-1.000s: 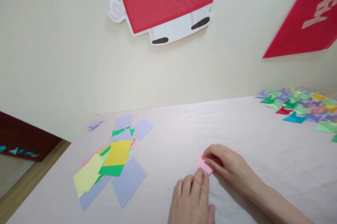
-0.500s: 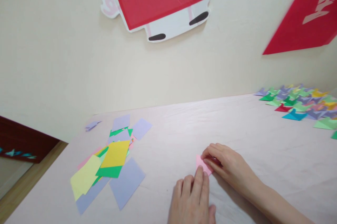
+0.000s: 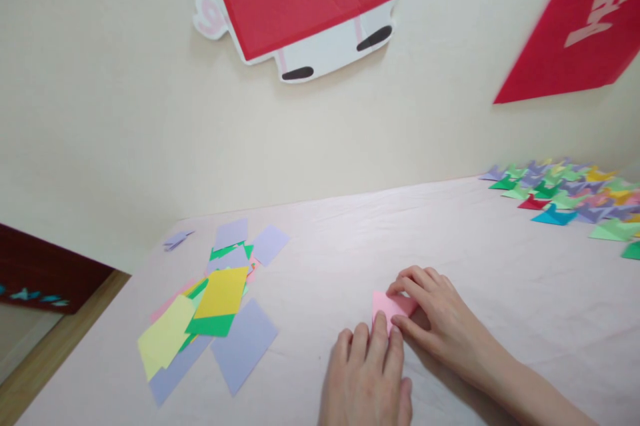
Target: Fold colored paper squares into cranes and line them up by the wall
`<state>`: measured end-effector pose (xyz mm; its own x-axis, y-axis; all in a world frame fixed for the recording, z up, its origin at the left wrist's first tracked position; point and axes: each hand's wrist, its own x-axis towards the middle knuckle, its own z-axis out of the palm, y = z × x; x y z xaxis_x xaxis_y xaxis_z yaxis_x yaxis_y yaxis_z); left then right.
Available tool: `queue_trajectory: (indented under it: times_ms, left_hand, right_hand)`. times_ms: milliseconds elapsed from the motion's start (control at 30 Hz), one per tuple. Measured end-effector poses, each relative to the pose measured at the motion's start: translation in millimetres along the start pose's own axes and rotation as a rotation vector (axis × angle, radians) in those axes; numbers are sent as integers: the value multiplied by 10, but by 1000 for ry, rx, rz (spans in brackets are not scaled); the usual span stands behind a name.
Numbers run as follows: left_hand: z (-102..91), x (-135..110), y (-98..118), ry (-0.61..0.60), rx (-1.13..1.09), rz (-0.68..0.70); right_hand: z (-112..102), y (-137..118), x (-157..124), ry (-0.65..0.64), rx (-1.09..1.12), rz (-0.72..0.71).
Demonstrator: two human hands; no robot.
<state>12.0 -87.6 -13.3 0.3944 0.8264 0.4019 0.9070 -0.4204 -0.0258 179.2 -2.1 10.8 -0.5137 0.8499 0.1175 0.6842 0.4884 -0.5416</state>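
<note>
While the pink sheet (image 3: 378,302) looks part-folded, near right on the counter (image 3: 325,259), w/ L hand (image 3: 367,369) fingers pressing it & R hand (image 3: 440,319) thumb/forefinger apart on it, folded pcs (image 3: 554,215) sit far right, unfolded sheets (image 3: 220,291) left.

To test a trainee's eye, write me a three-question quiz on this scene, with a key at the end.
1. True or false: the left hand and the right hand both touch the pink paper.

2. What stands along the right side of the table, as the picture shows it?
A) a row of cups
B) a group of folded papers
C) a pair of scissors

3. Fill in the colour: the deep yellow sheet lies partly over a ____ sheet, which shows along its lower edge.

Key: 1, true; 2, B; 3, green.
</note>
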Motion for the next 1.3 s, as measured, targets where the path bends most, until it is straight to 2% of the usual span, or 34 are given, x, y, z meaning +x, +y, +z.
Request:
queue_trajectory:
  times_ms: [267,533,800,1000,1133,1300]
  left_hand:
    - [-16,0,10,-3,8,-16]
    - [-36,-48,-7,-32,11,-15]
    - [-54,-285,-43,10,27,-152]
    - [-66,-448,-89,22,13,-182]
    - [-84,-393,-54,-18,-50,-202]
    - [-165,-141,-1,-36,-134,-214]
  right_hand:
    - [16,142,-65,70,23,51]
    - [-109,327,-69,111,84,91]
    - [-109,351,-64,142,110,94]
    - [-148,358,-80,87,163,89]
    - [-177,272,-100,5,196,34]
    - [-142,67,-85,-52,196,-88]
